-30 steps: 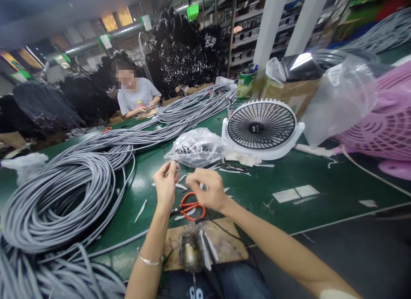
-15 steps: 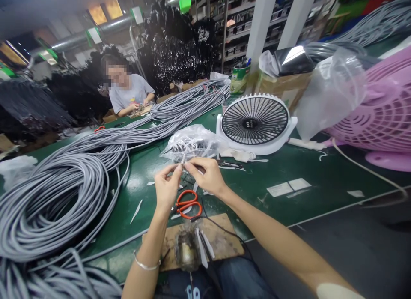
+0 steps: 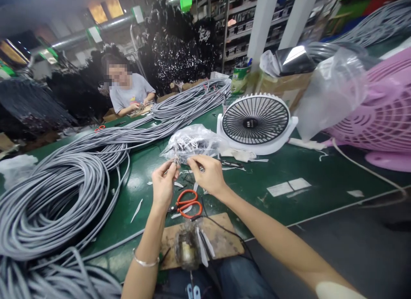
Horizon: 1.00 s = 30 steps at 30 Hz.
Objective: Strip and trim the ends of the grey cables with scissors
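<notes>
Green table (image 3: 240, 185) beneath, left grip (image 3: 163, 181) pinches a small blurred piece (image 3: 176, 160), right grip (image 3: 208, 174) just beside, its hold unclear.

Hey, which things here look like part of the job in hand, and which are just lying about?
Likely in the job:
- tiny piece at the left hand's fingertips, too small to identify; right hand close by
- scissors and bag near the hands
- perhaps grey cable

Probably just lying about:
- white fan
- pink fan
- green can
- paper strip
</notes>
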Available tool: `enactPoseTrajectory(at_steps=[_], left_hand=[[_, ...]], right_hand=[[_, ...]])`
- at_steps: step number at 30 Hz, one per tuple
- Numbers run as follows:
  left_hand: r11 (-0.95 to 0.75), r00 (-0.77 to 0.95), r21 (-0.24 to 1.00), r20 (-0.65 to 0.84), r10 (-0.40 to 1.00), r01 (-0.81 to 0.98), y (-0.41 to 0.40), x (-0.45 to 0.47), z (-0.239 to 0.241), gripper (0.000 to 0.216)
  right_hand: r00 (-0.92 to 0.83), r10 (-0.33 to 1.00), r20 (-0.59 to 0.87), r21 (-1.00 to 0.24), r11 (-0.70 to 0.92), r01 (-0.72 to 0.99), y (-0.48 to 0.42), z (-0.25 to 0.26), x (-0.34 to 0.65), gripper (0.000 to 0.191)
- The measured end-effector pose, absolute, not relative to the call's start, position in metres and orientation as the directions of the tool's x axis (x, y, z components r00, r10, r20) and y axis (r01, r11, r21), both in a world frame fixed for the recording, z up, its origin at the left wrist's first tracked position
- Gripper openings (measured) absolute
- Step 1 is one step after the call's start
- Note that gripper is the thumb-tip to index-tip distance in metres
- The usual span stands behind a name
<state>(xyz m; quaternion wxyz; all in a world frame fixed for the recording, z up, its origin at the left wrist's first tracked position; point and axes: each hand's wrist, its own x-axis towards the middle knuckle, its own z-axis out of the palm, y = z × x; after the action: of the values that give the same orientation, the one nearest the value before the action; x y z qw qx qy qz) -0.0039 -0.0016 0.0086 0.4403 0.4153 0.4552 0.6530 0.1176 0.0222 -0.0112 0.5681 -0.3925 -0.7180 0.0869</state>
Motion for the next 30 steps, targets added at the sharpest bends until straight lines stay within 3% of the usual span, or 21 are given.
enactPoseTrajectory(at_steps=[7,13,15,20,21,23,26,30], left_hand=[[-0.147,-0.278,0.975,0.097,0.956,-0.166,-0.005,0.0,0.012,0.034],[-0.129,-0.277,0.991,0.116,0.954,-0.028,-0.008,0.002,0.01,0.03],[-0.128,-0.294,0.991,0.131,0.947,0.028,-0.005,0.001,0.007,0.029],[-0.109,-0.401,0.988,0.143,0.905,0.106,0.005,-0.004,-0.001,0.031],[-0.113,-0.406,0.989,0.143,0.903,0.098,0.006,-0.004,-0.002,0.032],[-0.15,-0.403,0.985,0.171,0.899,0.084,0.005,-0.004,-0.001,0.032],[-0.205,-0.373,0.976,0.219,0.901,0.08,0.001,-0.001,0.0,0.031],[-0.169,-0.31,0.985,0.166,0.936,0.019,-0.002,0.004,0.002,0.033]], right_hand=[[-0.086,0.612,0.786,-0.487,0.699,0.523,0.025,-0.01,0.12,0.026],[-0.143,0.581,0.801,-0.453,0.745,0.489,0.026,-0.01,0.121,0.024],[-0.155,0.556,0.816,-0.447,0.778,0.441,0.023,-0.009,0.12,0.024],[-0.229,0.334,0.914,-0.309,0.941,0.138,0.004,-0.008,0.112,0.024],[-0.199,0.37,0.907,-0.352,0.928,0.12,0.002,-0.009,0.11,0.023],[-0.083,0.569,0.818,-0.552,0.818,0.159,0.003,-0.011,0.108,0.015],[0.04,0.838,0.545,-0.832,0.533,0.153,0.012,-0.012,0.108,0.023],[-0.031,0.923,0.385,-0.922,0.383,-0.055,0.024,-0.013,0.11,0.021]])
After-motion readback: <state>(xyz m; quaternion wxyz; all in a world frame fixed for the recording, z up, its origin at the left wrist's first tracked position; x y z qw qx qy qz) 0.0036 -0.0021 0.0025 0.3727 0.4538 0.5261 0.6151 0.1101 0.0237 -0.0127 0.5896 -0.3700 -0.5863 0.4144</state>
